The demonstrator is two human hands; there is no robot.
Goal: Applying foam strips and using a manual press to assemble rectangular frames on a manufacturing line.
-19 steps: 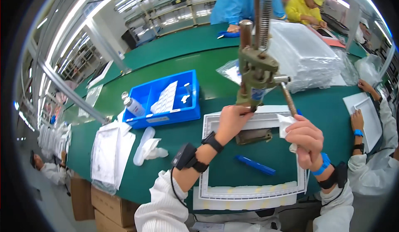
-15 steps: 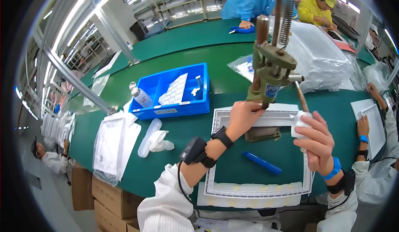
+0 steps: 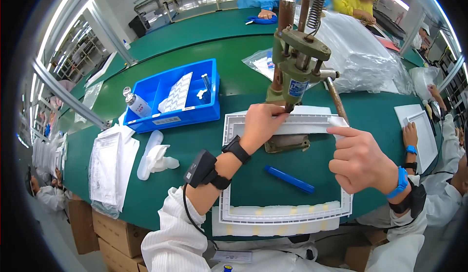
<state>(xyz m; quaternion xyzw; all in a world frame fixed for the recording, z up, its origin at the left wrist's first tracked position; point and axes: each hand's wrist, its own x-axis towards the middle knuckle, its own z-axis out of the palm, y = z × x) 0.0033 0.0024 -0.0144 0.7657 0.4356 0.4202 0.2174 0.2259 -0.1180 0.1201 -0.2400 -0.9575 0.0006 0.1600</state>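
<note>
"Starting at the left, seeing what?"

"Bagged white sheets point(image 3: 105, 167), then crumpled white tissue point(image 3: 159, 159) near a divided blue tray point(image 3: 168, 121)."

"Going right, finding the left hand point(image 3: 262, 126) doing what?"

"Reaching over the far side of a white frame point(image 3: 312, 120), just under the press head point(image 3: 295, 70). Showing thumb and fingers drawn narrow at the tips; cannot tell whether pinching anything small."

"And describing that frame?"

"Lying flat on the green table point(image 3: 253, 189), resting along the near edge on a pale foam strip point(image 3: 282, 230) with yellowish patches. Looking roughly rectangular, open in the middle, finely ribbed like a grid along the sides. Surrounding a blue pen-shaped tool point(image 3: 289, 179)."

"Ending at the right?"

"With the right hand point(image 3: 360, 159), stretching an index finger toward a white scrap point(image 3: 338, 121) beside the press lever point(image 3: 336, 96), curling the rest inward. Cannot tell whether gripping anything there."
</note>
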